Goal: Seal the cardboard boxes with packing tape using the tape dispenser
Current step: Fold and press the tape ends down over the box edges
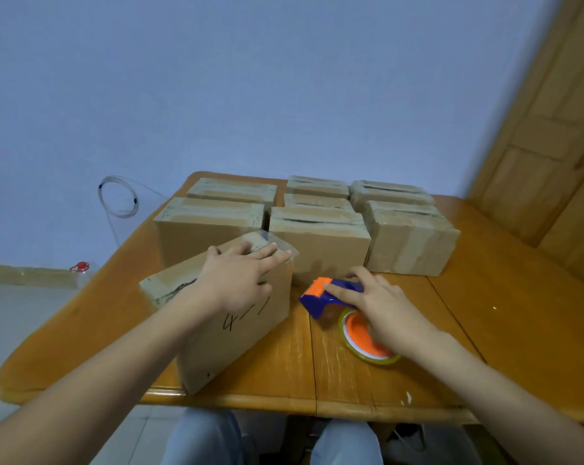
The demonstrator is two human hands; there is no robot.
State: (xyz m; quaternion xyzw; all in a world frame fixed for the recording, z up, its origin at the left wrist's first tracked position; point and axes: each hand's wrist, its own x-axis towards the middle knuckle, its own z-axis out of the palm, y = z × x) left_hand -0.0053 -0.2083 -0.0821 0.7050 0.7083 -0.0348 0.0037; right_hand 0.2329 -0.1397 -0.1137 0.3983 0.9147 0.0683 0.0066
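Left hand (236, 280) lies flat on top of the near box (243, 347), fingers straight and together, their tips reaching the far right corner. There a flap of clear tape (267, 238) sticks up past the edge. Right hand (381, 313) lies over the dispenser (317, 302), with one finger stretched along its orange-and-blue head and the others draped over the far side of the blue handle. Whether it truly grips the dispenser or only rests on it, I cannot tell. The dispenser lies on its side on the table (485, 313), just right of the near box, and its roll (359, 330), with an orange core, faces up under the wrist. The near box stands askew at the front edge of the table, with handwriting in black marker on its front side and dark smudges along the top seam. Behind it seven more boxes (320, 243) stand close together in three rows, with tape across their tops. Beyond the table a coil of clear tube (117, 196) hangs on the wall (250, 78). A bottle (81, 266) with a red cap stands low at the left, and a wooden door (552, 146) fills the right. Knees (203, 437) in light jeans show below the table edge.
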